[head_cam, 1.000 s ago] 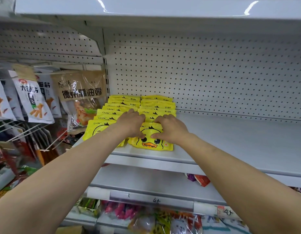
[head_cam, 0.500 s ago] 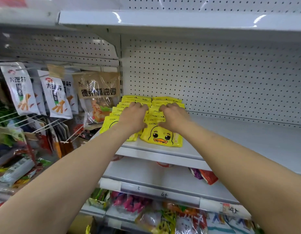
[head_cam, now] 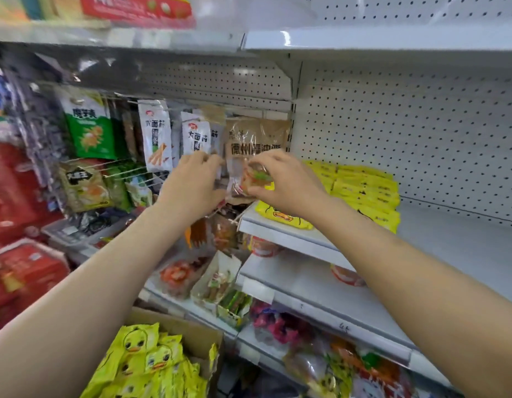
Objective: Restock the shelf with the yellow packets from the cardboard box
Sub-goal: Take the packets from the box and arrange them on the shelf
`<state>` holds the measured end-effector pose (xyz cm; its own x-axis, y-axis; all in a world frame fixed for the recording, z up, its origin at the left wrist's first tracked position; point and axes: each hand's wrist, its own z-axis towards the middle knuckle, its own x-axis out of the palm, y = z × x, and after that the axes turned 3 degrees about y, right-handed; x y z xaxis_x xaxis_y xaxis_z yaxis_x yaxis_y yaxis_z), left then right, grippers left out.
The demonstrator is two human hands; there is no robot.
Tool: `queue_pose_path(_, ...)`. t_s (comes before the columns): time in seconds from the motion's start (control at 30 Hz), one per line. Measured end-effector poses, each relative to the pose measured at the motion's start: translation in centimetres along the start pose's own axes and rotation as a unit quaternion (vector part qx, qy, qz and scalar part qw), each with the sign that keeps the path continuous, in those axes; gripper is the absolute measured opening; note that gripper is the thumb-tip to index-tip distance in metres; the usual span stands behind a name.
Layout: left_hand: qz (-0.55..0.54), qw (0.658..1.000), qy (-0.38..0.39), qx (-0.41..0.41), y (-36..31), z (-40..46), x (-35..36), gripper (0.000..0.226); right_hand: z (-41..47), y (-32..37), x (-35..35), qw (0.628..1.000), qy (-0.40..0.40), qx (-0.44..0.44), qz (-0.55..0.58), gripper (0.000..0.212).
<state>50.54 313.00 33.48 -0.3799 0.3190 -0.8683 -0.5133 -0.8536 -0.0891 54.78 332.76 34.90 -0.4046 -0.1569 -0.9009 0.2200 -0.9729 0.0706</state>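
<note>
Two rows of yellow duck packets (head_cam: pixel 364 191) lie on the white shelf (head_cam: pixel 289 239), right of my hands. More yellow duck packets (head_cam: pixel 145 366) fill the open cardboard box (head_cam: pixel 191 331) at the bottom left. Both hands are off the yellow packets and up at a brown and clear hanging packet (head_cam: pixel 257 139) left of the shelf bay. My right hand (head_cam: pixel 289 185) pinches its clear lower part, with fingers curled round it. At the packet's left edge, my left hand (head_cam: pixel 191 188) grips it with curled fingers.
Snack bags (head_cam: pixel 155 136) hang on wire hooks to the left, with red boxes (head_cam: pixel 22 271) further left. Lower shelves hold mixed bagged snacks (head_cam: pixel 214 282). The white shelf surface stretches to the right of the yellow rows, backed by pegboard (head_cam: pixel 421 133).
Both hands left the yellow packets on the shelf and moved left and up to the brown hanging packet. The view swung left and down, bringing the cardboard box into sight.
</note>
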Motion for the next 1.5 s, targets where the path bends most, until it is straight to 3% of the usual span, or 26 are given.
queue_pose_path(0.23,0.014,0.995,-0.038,-0.089,6.0,-8.3,-0.1,0.054,-0.2,7.3,5.0,0.994,0.012,-0.101,0.034,0.053)
queue_pose_path(0.6,0.048,0.971,-0.008,-0.236,14.1,-14.7,5.4,0.048,4.6,14.4,16.5,0.965,0.125,-0.205,0.101,0.055)
queue_pose_path(0.97,0.063,0.933,0.131,-0.329,22.4,-17.7,20.6,0.043,8.1,16.1,37.5,0.915,0.297,-0.225,0.157,0.051)
queue_pose_path(1.1,0.025,0.895,0.210,-0.392,23.7,-19.8,27.3,0.050,7.0,15.6,47.3,0.887,0.388,-0.205,0.143,0.063)
queue_pose_path(1.3,-0.030,0.821,0.317,-0.474,24.2,-25.5,36.5,0.050,3.3,13.3,56.0,0.823,0.523,-0.199,0.095,0.056)
queue_pose_path(1.5,-0.088,0.720,0.398,-0.562,23.2,-31.5,42.4,0.053,1.2,14.4,61.1,0.837,0.488,-0.246,0.014,0.042)
